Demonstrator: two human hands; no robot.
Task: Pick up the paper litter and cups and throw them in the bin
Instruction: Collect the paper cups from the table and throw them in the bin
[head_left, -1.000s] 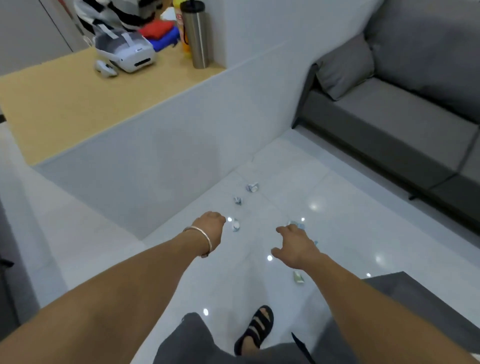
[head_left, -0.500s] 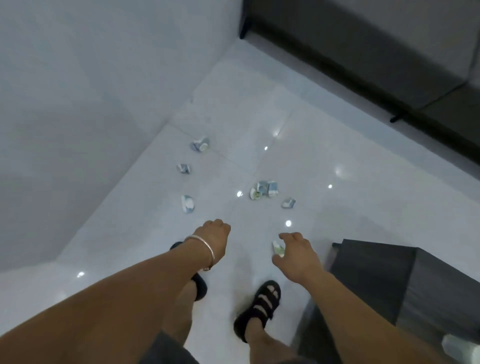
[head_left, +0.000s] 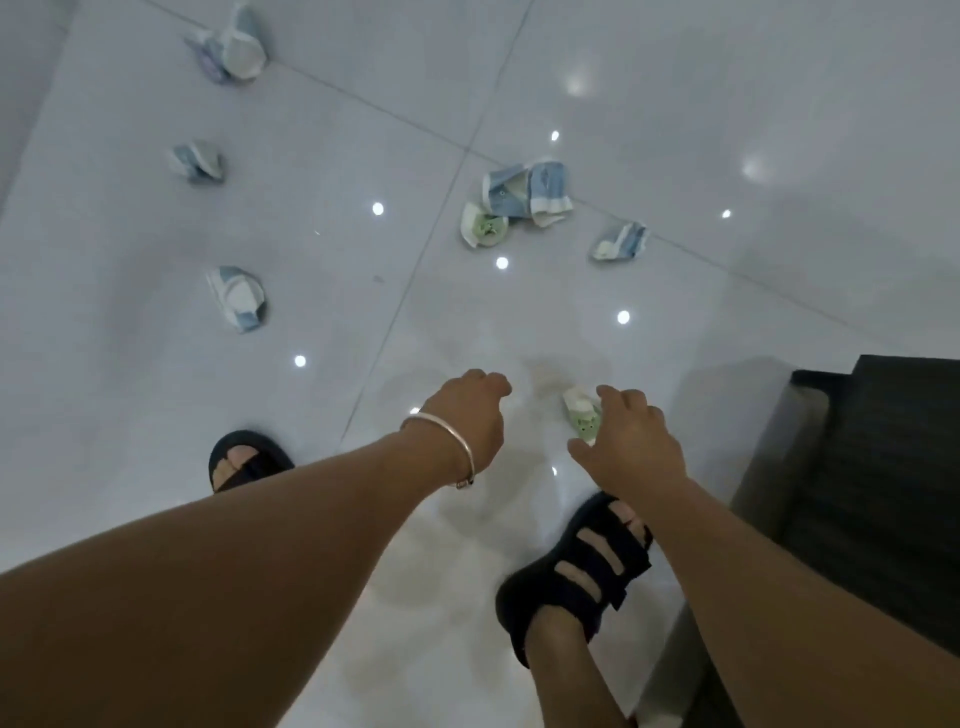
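on the white tiled floor (head_left: 675, 104), just ahead of our right sandal (head_left: 576, 577), a crushed green cup (head_left: 577, 409) lies partly under our right hand (head_left: 634, 447), whose fingers spread loosely over it; we cannot tell if they touch. our left hand (head_left: 472, 415) hangs loosely curled, holding nothing. crushed blue cups (head_left: 524, 195) lie scattered beyond, their print too small to read.

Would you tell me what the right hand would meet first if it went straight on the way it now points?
Most likely the crumpled green cup on the floor, just past the right hand and its fingertips. Whether they already touch it is unclear from this view.
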